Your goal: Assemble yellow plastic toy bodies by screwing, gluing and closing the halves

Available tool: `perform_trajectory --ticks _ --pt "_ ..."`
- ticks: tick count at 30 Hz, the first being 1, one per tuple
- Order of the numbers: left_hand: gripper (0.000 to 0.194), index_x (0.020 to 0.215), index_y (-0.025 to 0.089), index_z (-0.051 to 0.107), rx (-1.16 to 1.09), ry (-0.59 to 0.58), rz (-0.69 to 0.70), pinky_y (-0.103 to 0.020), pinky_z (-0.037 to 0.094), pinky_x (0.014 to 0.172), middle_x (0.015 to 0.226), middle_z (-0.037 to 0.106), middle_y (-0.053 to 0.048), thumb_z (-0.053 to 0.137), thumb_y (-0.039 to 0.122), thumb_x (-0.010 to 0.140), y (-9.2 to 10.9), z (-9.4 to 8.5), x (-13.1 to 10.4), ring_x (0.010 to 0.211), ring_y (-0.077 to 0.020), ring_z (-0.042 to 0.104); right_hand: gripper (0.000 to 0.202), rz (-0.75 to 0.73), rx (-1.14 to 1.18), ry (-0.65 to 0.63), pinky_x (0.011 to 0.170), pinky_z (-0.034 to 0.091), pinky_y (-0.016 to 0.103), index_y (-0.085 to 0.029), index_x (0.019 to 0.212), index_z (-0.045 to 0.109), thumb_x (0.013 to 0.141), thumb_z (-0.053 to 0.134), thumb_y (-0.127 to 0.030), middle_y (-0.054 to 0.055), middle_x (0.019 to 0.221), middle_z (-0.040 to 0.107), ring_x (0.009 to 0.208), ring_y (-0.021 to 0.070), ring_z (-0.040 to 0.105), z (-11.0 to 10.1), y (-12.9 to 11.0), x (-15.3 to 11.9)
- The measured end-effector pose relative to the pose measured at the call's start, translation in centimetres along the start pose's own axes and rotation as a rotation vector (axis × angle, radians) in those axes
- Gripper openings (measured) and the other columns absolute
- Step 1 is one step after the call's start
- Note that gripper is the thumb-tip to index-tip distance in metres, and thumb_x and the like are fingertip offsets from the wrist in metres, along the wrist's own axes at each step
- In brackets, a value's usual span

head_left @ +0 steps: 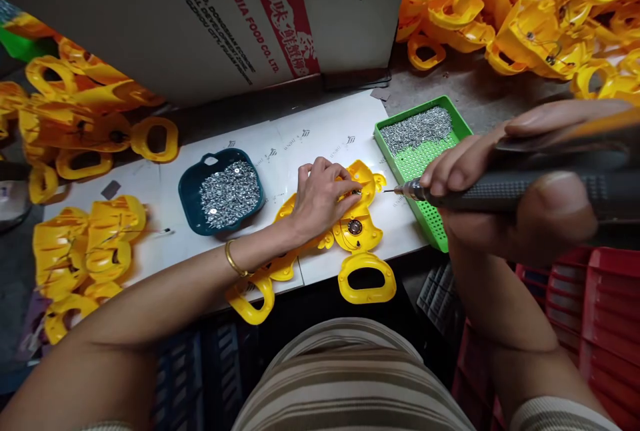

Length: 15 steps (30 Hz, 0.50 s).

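In my right hand (500,178) is a dark electric screwdriver (480,192), its thin bit pointing left toward a yellow plastic shell (367,224). The bit tip is apart from the shell. My left hand (325,201) rests over that shell, thumb and forefinger pinched together at its inner side; what lies between them is too small to make out. A round dark part, like a small speaker, sits in the shell below my fingers. The shell's looped handle (367,296) reaches past the board's near edge. Partly under my left hand and wrist lies another yellow shell (285,268).
A dark blue tray (187,201) of small metal parts stands left, a green perforated tray (435,218) of screws right. Yellow shells are piled at left (75,124) and back right (530,24). A large carton (200,31) stands behind. Red crates (605,324) are at lower right.
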State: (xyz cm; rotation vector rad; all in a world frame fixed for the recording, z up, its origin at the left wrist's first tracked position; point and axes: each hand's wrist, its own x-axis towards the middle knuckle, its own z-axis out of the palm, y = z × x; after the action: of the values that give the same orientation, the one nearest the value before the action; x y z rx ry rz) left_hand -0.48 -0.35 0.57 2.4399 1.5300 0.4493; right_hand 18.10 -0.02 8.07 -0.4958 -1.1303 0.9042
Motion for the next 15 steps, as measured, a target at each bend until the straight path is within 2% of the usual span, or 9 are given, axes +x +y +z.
perform_trajectory --ticks 3,9,15 --pt "0.014 0.099 0.029 0.073 -0.014 -0.021 -0.029 -0.039 0.029 0.08 0.097 0.065 -0.004 0.066 0.032 0.087 0.0 0.0 0.2 0.096 -0.0235 0.045 0.018 -0.005 0.048 0.0 0.037 0.041 0.027 -0.023 0.087 0.062 0.075 0.068 -0.034 -0.005 0.052 0.046 0.04 0.0118 0.045 1.1 1.2 0.1" --pt "0.014 0.098 0.028 0.074 -0.015 -0.08 -0.055 -0.04 0.029 0.08 0.098 0.064 -0.003 0.067 0.03 0.086 0.2 -0.1 0.7 0.097 -0.024 0.044 0.031 0.041 -0.055 -0.039 0.036 0.039 0.027 -0.03 0.091 0.052 0.077 0.063 -0.055 -0.006 0.051 0.041 0.037 0.0124 0.041 1.9 3.2 -0.4" --pt "0.011 0.093 0.026 0.074 -0.03 -0.107 -0.068 -0.04 0.029 0.078 0.095 0.065 -0.004 0.067 0.028 0.085 0.5 -0.3 1.0 0.098 -0.0247 0.044 0.032 0.08 -0.184 -0.06 0.035 0.039 0.031 -0.034 0.089 0.052 0.074 0.06 -0.061 -0.005 0.056 0.043 0.038 0.0144 0.041 1.6 4.9 -0.7"
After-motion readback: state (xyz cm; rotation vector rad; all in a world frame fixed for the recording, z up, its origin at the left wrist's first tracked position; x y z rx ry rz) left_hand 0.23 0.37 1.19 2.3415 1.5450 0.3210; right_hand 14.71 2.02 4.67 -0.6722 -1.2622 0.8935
